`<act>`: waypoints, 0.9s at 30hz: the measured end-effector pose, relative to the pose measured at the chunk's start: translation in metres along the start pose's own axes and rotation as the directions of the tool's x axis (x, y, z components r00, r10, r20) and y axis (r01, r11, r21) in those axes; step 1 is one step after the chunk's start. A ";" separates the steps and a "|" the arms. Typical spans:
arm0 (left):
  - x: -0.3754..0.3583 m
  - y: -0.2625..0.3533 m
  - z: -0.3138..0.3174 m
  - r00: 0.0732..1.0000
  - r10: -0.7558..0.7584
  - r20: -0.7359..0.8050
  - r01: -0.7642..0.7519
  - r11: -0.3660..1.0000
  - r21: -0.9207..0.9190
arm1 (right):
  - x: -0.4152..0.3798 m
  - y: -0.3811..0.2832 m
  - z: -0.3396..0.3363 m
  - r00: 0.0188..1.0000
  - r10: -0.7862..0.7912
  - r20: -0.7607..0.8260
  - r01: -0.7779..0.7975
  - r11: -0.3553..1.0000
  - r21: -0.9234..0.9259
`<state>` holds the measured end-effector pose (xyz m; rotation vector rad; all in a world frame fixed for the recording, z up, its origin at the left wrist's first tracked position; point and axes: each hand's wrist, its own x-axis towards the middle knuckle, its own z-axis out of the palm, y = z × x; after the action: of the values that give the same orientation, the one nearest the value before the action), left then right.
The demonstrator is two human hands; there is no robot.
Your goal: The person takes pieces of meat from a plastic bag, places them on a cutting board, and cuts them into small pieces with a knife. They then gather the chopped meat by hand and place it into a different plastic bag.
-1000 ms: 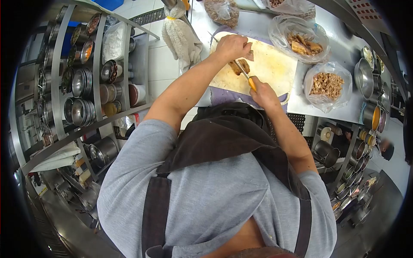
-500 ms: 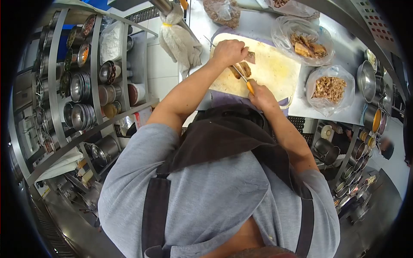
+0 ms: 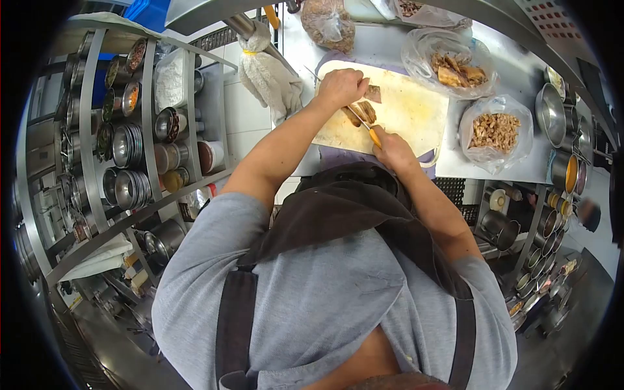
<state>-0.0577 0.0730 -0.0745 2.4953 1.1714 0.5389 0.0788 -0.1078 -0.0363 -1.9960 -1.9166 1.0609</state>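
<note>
My right hand (image 3: 395, 151) is wrapped round the yellow handle of a knife (image 3: 375, 136). Its blade slants up and left over brown sliced meat (image 3: 362, 113) on a pale cutting board (image 3: 413, 117). My left hand (image 3: 341, 88) is closed at the upper left of the board, above the meat; its fingers hide whatever it holds. A thin metal tip sticks out beyond it, in line with the blade. A flat piece of meat (image 3: 372, 93) lies just right of my left hand.
Right of the board are a bag of chopped meat (image 3: 495, 132), a bag of larger pieces (image 3: 463, 70) and a metal bowl (image 3: 551, 117). Another bag (image 3: 328, 25) stands behind. A cloth (image 3: 263, 78) hangs at left, near shelves of bowls (image 3: 128, 146).
The view has shifted slightly. Both hands stay at the meat, and the knife handle sits a little farther left in view. The slices under the blade look slightly more spread.
</note>
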 end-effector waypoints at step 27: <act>0.004 -0.002 -0.008 0.986 -0.104 0.130 0.124 0.980 -0.155 | -0.024 -0.006 -0.008 1.000 0.007 -0.016 -0.008 0.996 -0.088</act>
<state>-0.0610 0.0787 -0.0674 2.2736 1.1661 0.4274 0.0811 -0.1268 -0.0178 -2.0522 -1.9819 0.9761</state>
